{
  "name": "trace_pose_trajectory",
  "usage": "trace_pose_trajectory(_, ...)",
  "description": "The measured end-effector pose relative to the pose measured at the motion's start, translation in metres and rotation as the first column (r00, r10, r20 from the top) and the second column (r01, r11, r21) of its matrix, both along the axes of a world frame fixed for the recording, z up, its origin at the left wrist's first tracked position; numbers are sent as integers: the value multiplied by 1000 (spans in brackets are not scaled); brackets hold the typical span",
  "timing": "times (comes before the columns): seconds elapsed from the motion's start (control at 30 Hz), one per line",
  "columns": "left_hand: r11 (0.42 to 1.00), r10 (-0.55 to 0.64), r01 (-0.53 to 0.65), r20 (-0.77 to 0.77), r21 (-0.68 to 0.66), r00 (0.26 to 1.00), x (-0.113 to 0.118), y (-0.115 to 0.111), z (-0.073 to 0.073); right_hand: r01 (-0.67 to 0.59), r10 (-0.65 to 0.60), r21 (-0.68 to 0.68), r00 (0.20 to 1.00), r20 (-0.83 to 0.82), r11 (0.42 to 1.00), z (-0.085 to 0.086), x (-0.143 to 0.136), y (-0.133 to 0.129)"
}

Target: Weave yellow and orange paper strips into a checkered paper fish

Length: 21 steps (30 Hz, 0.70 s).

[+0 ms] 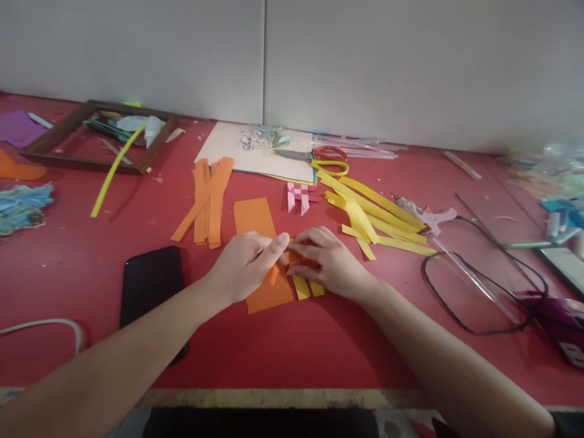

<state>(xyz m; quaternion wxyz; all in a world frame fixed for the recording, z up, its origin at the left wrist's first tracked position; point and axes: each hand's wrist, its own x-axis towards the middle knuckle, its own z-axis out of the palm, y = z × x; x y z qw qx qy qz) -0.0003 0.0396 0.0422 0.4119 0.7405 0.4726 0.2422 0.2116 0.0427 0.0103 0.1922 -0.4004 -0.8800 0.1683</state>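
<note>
Left hand (246, 267): fingers curled at the orange and yellow strips (301, 287), pinch hidden, can't tell if clenched. Right hand (335, 267): fingers bent over same strips, touching; firm grip or not, can't tell. Strips sit mid-tabletop (283, 359), toward front edge, beside orange sheet (255, 219), partly under left hand. Black phone (150, 283) partly under left forearm, near front edge. Loose orange strips (214, 204) behind-left; pink checkered piece (298, 192) behind hands; yellow strips (365, 213) right. Scissors (319, 159) toward back edge, glue gun (431, 218) right side, brown frame (82, 161) near back left corner.
</note>
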Motion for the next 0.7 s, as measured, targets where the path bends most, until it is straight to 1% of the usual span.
trace_pose_trajectory(0.13, 989, 110, -107, 25, -100, 994, -2, 0, -2, -21, 21, 17, 1000, -9, 1000, -2, 1, 2)
trace_pose_trajectory(0.23, 978, 157, -151, 26, -146, 987, -4, 1, -4, -16, 16, 10, 1000, -14, 1000, -2, 2, 1)
trace_pose_trajectory(0.3, 977, 169, -163, 27, -136, 985, -4, 0, -5, -10, 11, 5, 1000, -12, 1000, -2, 2, 1)
trace_pose_trajectory(0.5, 987, 149, -146, 40, -62, 988, -1, -1, -2, 4, -3, 19, 1000, -20, 1000, -2, 4, 0)
trace_pose_trajectory(0.63, 977, 194, -192, 18, -91, 981, -4, -1, -1, -6, 6, 26, 1000, -21, 1000, -4, 5, 0)
trace_pose_trajectory(0.7, 973, 202, -201, -3, -112, 979, -7, -2, 2, -9, 9, 23, 1000, -27, 1000, -4, 5, 0)
